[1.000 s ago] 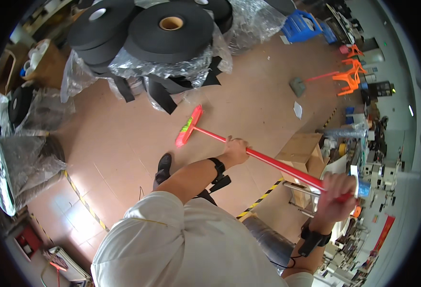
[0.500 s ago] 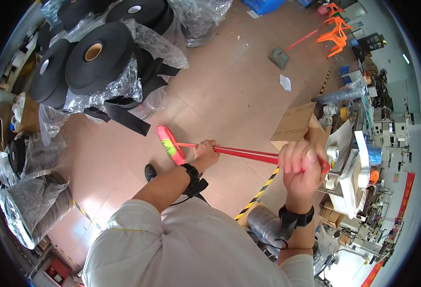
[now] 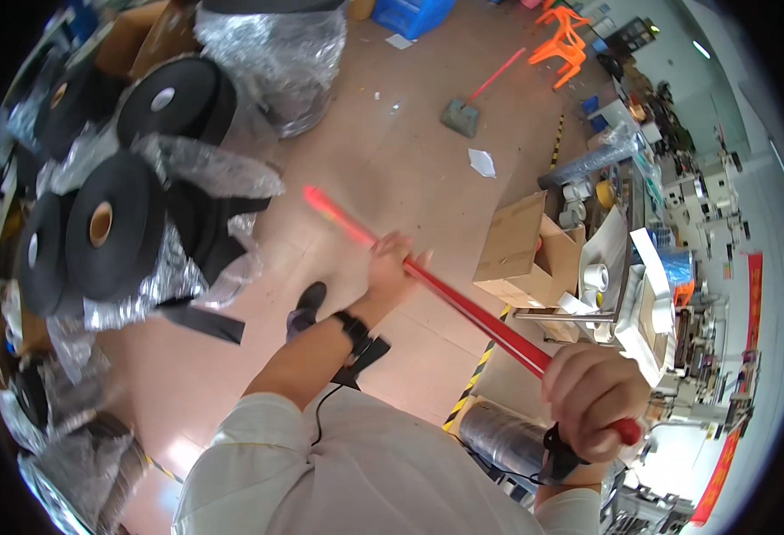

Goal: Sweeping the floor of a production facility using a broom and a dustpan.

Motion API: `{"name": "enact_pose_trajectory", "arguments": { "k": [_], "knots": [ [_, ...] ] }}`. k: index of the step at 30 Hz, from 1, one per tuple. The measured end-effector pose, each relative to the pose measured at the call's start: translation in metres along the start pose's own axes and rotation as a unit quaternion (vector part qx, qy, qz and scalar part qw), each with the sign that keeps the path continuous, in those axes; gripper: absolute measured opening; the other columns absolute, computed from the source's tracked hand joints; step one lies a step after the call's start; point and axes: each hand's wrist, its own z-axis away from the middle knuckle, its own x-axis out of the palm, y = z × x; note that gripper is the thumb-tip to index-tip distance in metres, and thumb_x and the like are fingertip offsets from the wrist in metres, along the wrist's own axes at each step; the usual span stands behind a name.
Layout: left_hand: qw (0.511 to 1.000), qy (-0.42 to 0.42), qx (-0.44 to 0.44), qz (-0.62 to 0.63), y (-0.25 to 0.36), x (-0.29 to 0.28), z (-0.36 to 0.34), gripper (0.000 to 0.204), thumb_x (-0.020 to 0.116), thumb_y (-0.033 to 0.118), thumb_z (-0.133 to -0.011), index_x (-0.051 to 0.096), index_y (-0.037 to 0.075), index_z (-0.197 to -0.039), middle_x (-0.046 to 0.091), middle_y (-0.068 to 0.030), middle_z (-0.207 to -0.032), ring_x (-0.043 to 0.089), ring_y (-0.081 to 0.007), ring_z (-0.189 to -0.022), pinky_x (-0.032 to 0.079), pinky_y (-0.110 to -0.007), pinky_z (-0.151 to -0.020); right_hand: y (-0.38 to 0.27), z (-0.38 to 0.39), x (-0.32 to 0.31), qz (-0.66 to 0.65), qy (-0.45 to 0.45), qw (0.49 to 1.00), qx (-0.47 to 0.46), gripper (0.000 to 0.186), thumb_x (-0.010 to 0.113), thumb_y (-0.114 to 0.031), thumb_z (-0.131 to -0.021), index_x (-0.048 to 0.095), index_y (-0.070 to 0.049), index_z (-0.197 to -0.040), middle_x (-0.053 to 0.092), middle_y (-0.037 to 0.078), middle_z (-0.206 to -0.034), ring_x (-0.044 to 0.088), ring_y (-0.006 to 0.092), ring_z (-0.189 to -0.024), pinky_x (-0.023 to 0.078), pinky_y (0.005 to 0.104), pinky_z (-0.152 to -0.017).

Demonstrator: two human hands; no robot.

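Observation:
A red-handled broom [image 3: 476,314] slants across the view in front of me. Toward its lower end, my left hand [image 3: 393,265] is wrapped round the handle. My right hand [image 3: 595,395] grips the upper end, and the red tip pokes out past the fist. The broom head [image 3: 338,214] is smeared by motion at the far left end of the handle, over or on the tiled floor [image 3: 410,169]; contact cannot be made out. A white sheet of paper [image 3: 482,163] and small scraps lie on the floor beyond.
Large black rolls [image 3: 114,227] in clear plastic stand at left. A dustpan [image 3: 459,117] with a red handle rests farther off. An open cardboard box [image 3: 521,241] and a loaded shelf [image 3: 628,276] line the right. Orange stools [image 3: 559,53] and a blue bin [image 3: 412,16] are at the back.
The broom head has swung away from me, and the handle now slants more steeply. My right hand has come lower and nearer; the whole view has shifted, and one foot shows farther forward.

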Motion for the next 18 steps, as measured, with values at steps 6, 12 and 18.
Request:
{"name": "enact_pose_trajectory", "arguments": {
  "k": [6,12,18],
  "knots": [
    [0.984,-0.119,-0.102,0.08,-0.075,0.013,-0.043,0.014,0.066,0.008,-0.078,0.058,0.004,-0.068,0.059,-0.0136,-0.07,0.061,-0.0338,-0.078,0.048,-0.044,-0.072,0.097,-0.046,-0.048,-0.024,0.269,0.958,0.098,0.029,0.064,-0.009,-0.084,0.046,-0.01,-0.061,0.059,0.007,-0.065,0.057,0.0213,-0.057,0.047,0.0375,-0.058],
    [0.974,-0.179,-0.136,0.041,-0.137,0.117,-0.131,0.015,0.067,0.011,-0.076,0.057,0.004,-0.068,0.055,-0.0132,-0.065,0.057,-0.0349,-0.071,0.047,-0.045,-0.067,0.163,-0.112,-0.086,0.163,0.091,0.975,0.121,0.023,0.064,0.002,-0.075,0.047,-0.005,-0.062,0.053,0.008,-0.064,0.056,0.0264,-0.06,0.048,0.04,-0.06],
    [0.954,-0.296,0.048,0.024,-0.12,0.209,-0.187,0.025,0.07,0.026,-0.074,0.057,0.006,-0.069,0.061,-0.0119,-0.087,0.056,-0.0335,-0.089,0.046,-0.049,-0.075,0.184,-0.069,-0.099,0.31,0.081,0.941,0.109,0.014,0.064,0.007,-0.066,0.053,-0.001,-0.067,0.057,0.01,-0.073,0.058,0.0319,-0.065,0.053,0.0434,-0.068]
  ]
}}
